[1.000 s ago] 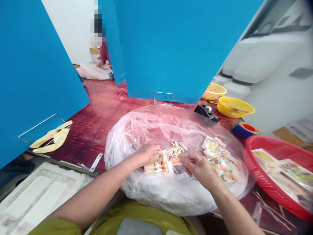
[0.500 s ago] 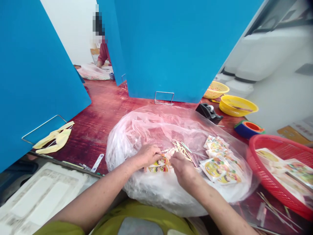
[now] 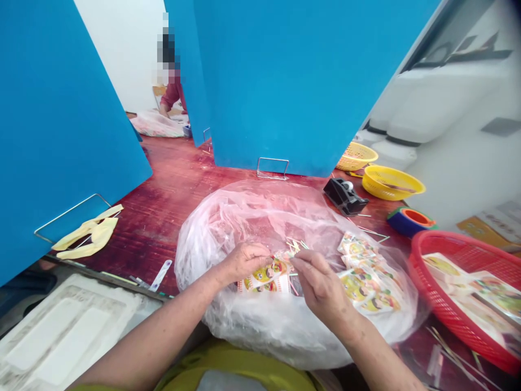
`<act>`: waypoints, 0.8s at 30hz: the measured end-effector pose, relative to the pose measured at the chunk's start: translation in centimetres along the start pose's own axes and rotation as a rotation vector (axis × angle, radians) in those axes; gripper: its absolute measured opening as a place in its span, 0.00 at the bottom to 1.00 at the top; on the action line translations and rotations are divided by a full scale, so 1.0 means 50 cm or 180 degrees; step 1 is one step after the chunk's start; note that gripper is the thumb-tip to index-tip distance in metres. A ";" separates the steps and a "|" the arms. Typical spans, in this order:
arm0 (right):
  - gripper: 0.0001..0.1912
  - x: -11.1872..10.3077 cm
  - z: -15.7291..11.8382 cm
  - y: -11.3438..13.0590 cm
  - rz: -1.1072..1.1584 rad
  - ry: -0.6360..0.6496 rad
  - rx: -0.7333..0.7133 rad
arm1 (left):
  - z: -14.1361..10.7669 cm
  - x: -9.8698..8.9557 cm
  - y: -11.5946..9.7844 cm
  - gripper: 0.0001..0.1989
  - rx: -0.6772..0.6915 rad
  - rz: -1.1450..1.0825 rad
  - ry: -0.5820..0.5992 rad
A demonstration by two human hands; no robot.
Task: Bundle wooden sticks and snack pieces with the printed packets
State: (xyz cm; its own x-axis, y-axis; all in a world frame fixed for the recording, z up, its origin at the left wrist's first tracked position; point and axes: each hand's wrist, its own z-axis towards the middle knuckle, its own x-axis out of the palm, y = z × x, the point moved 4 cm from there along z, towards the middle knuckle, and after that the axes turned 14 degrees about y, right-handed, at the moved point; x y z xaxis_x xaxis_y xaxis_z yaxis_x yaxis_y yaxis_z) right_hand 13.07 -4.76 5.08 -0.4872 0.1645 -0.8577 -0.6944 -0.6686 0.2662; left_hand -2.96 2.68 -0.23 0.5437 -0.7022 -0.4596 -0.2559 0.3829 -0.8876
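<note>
In the head view, the left hand (image 3: 246, 260) is gripping a printed packet (image 3: 265, 274) with bent fingers, over a plastic bag (image 3: 203, 231) lying along the table's (image 3: 175, 176) near edge. The right hand (image 3: 321, 279) is holding its fingertips together by the packet's right end; what they are pinching is unclear.

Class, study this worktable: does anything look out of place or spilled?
Perhaps the thin strips scattered beside the red basket: they lie loose on the tabletop at differing angles, rather than gathered together.
</note>
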 end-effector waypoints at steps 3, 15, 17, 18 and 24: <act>0.18 0.007 0.007 0.016 0.0256 0.0413 -0.0140 | -0.001 0.009 -0.014 0.17 0.0213 0.0301 -0.0109; 0.20 -0.107 0.012 0.061 -0.0918 -0.0240 0.0503 | -0.008 0.002 -0.074 0.13 0.0972 -0.0536 -0.0982; 0.21 -0.092 0.018 0.059 -0.0805 -0.0159 0.0519 | 0.007 0.009 -0.094 0.15 0.1023 -0.0492 -0.0903; 0.21 -0.089 0.012 0.049 -0.0757 -0.0168 0.0592 | 0.013 0.011 -0.098 0.16 0.0978 -0.0455 -0.0857; 0.18 -0.130 -0.176 -0.150 -0.0412 0.0441 0.2124 | 0.008 0.013 -0.033 0.11 -0.0044 0.1237 -0.0027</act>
State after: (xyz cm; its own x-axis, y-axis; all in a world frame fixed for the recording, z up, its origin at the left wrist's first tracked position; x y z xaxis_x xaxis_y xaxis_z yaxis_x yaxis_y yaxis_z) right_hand 26.09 -7.21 4.78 -0.3371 0.0889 -0.9373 -0.9412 -0.0534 0.3335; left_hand -1.85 1.83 0.92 0.4106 -0.5013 -0.7617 -0.4550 0.6112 -0.6476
